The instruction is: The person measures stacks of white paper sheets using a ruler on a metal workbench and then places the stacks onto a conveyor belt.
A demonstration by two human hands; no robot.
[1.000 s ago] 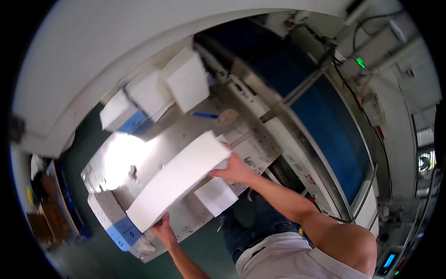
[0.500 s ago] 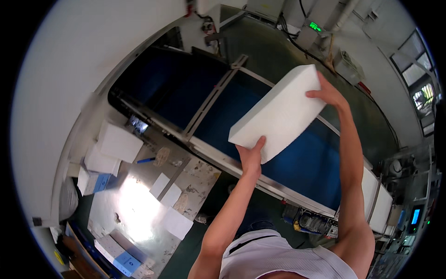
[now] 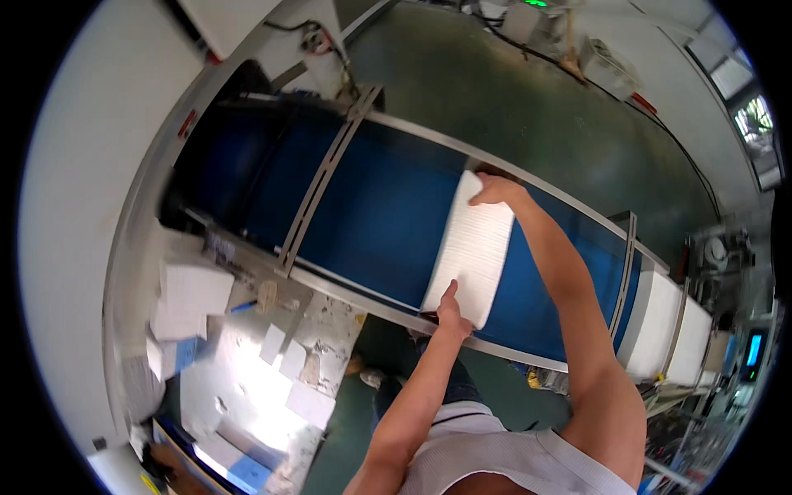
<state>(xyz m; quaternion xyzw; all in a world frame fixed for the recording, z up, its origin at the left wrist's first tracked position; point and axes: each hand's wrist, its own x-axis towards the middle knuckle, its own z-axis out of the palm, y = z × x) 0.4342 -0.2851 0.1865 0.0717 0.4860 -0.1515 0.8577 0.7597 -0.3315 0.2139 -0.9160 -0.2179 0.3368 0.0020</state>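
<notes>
A long white block (image 3: 477, 243), its upper face finely lined like stacked tissue sheets, lies across the blue conveyor belt (image 3: 371, 210) or just above it; contact underneath is hidden. My left hand (image 3: 451, 313) grips its near end, thumb on the upper face and fingers mostly hidden. At the far end, my right hand (image 3: 499, 190) is closed on the block's edge, close to the far rail. Both arms reach over the near rail (image 3: 363, 290).
Metal crossbars (image 3: 326, 181) span the belt left and right of the block. More white blocks (image 3: 652, 326) sit at the belt's right end. On the left, a worn metal table (image 3: 247, 363) bears white stacks (image 3: 194, 297), loose white pieces and a blue pen (image 3: 244, 306).
The white block has come down toward the belt and turned from a slant to lying across it. Both hands moved with it, keeping hold of its ends. My view has shifted.
</notes>
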